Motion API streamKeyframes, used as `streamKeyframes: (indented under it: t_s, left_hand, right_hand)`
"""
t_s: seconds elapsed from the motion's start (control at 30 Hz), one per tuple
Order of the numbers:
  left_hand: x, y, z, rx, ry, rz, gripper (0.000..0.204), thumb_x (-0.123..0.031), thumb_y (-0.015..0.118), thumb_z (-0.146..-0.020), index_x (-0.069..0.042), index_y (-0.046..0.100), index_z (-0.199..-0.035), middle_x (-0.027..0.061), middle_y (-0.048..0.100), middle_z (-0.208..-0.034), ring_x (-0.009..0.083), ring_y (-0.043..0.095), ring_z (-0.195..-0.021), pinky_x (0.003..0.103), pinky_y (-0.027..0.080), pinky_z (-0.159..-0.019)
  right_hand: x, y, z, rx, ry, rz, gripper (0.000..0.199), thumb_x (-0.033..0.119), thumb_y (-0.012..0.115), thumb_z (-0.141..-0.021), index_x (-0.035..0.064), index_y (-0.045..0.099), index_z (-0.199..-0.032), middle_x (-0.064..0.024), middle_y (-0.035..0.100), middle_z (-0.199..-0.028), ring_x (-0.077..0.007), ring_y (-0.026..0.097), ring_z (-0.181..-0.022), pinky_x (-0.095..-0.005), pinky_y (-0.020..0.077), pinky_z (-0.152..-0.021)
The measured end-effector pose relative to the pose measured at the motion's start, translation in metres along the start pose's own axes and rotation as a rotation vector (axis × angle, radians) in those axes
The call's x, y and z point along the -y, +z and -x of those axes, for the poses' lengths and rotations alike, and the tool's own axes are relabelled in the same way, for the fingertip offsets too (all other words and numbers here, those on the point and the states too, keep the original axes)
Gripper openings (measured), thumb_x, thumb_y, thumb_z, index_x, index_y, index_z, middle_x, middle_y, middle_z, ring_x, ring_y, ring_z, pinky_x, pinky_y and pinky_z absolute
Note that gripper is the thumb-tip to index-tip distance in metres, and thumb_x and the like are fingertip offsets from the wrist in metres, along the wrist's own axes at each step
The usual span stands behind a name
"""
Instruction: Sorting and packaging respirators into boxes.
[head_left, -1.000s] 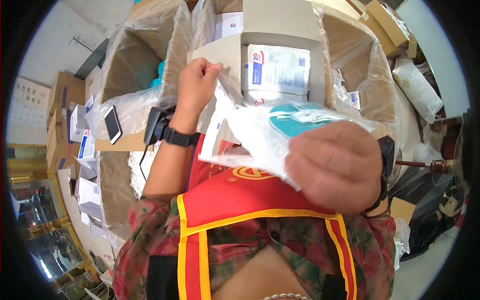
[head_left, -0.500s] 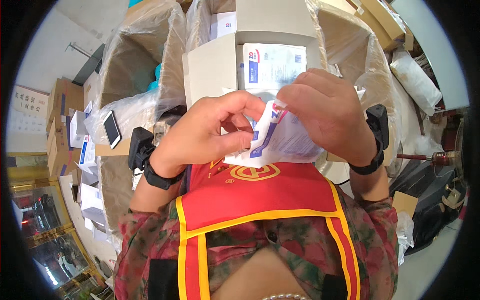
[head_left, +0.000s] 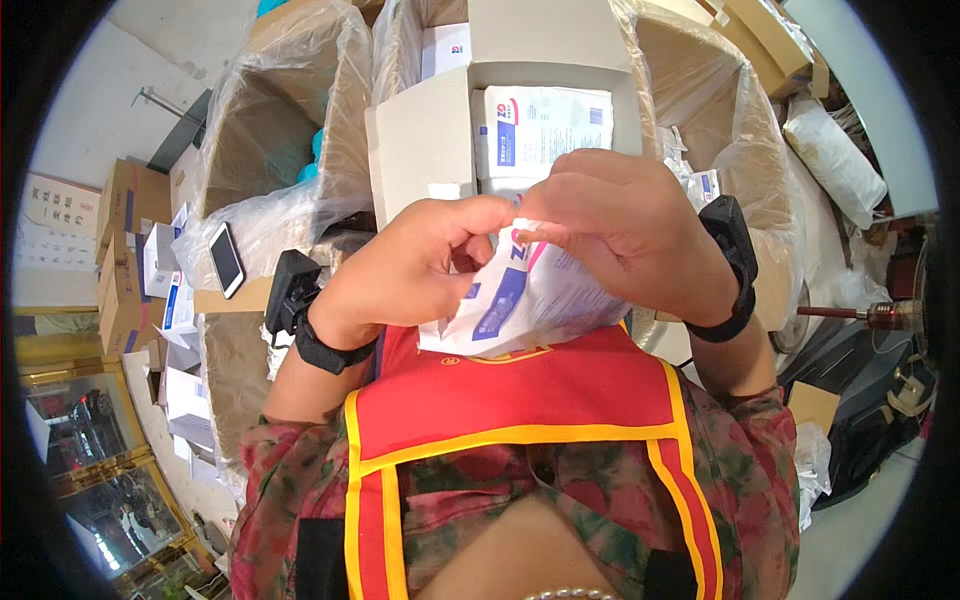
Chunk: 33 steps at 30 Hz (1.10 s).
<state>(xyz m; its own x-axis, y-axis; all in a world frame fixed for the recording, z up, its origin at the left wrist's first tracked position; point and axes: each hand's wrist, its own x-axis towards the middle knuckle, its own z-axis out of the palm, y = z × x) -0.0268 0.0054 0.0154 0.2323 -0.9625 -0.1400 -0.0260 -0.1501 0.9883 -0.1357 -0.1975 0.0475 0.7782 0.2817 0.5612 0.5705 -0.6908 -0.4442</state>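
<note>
Both hands [head_left: 520,255] pinch the white packet's [head_left: 530,300] top edge.

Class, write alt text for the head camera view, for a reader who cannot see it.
A left hand and right hand pinch the top edge of a white and blue sealed packet held before a red vest. Beyond sits an open white carton holding similar packets.

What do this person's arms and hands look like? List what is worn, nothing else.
Left hand: bare, with a black wristband carrying a boxy black device. Right hand: bare, with a like black band and device. Both forearms are bare, with floral short sleeves above.
</note>
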Motion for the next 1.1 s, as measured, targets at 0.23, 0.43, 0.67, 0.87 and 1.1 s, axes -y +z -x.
streamKeyframes:
  t_s: [0.23, 0.43, 0.67, 0.87, 1.1]
  left_hand:
    - [-0.012, 0.014, -0.006, -0.06, 0.162, -0.453, 0.039, -0.007, 0.066, -0.069, -0.006, 0.059, -0.107, 0.0192, 0.064, -0.087, 0.0392, 0.061, -0.08, 0.037, 0.049, -0.07]
    - [-0.004, 0.01, -0.005, -0.028, 0.156, -0.418, 0.038, -0.014, 0.068, -0.073, -0.007, 0.058, -0.109, 0.019, 0.065, -0.093, 0.0392, 0.061, -0.087, 0.036, 0.049, -0.074]
    - [-0.004, 0.008, 0.001, -0.011, 0.081, 0.037, 0.054, -0.016, 0.072, -0.073, -0.004, 0.053, -0.122, 0.0104, 0.066, -0.098, 0.0141, 0.061, -0.093, 0.029, 0.047, -0.083]
    - [0.014, 0.02, -0.001, -0.164, -0.024, -0.067, 0.023, -0.011, 0.068, -0.076, -0.002, 0.065, -0.097, 0.005, 0.067, -0.092, 0.0077, 0.059, -0.088, 0.026, 0.048, -0.075]
    - [0.005, 0.011, 0.006, -0.298, 0.133, -0.06, 0.049, -0.006, 0.071, -0.073, 0.001, 0.058, -0.121, 0.0117, 0.065, -0.114, 0.0153, 0.061, -0.103, 0.027, 0.046, -0.09]
  right_hand:
    - [0.01, 0.017, 0.001, 0.066, -0.042, 0.173, 0.009, 0.009, 0.059, -0.077, 0.0114, 0.06, -0.086, -0.006, 0.056, -0.078, -0.026, 0.059, -0.077, -0.0339, 0.049, -0.066]
    - [0.0, 0.012, 0.0, 0.067, -0.07, -0.006, 0.012, 0.008, 0.058, -0.075, 0.0111, 0.059, -0.087, -0.0055, 0.054, -0.08, -0.0251, 0.059, -0.079, -0.0333, 0.049, -0.069]
    - [0.008, 0.024, -0.003, 0.007, -0.098, 0.254, 0.014, 0.006, 0.058, -0.073, 0.0079, 0.058, -0.086, -0.0041, 0.052, -0.082, -0.023, 0.056, -0.08, -0.0296, 0.0485, -0.071]
    - [0.01, 0.038, -0.004, -0.056, -0.103, 0.108, 0.012, 0.007, 0.062, -0.071, 0.0058, 0.059, -0.083, -0.0069, 0.05, -0.079, -0.0236, 0.055, -0.077, -0.0306, 0.0472, -0.066]
    - [-0.007, -0.006, 0.018, -0.093, 0.049, 0.282, 0.04, 0.016, 0.073, -0.072, 0.0042, 0.06, -0.109, -0.0106, 0.059, -0.102, -0.029, 0.058, -0.093, -0.0352, 0.0485, -0.077]
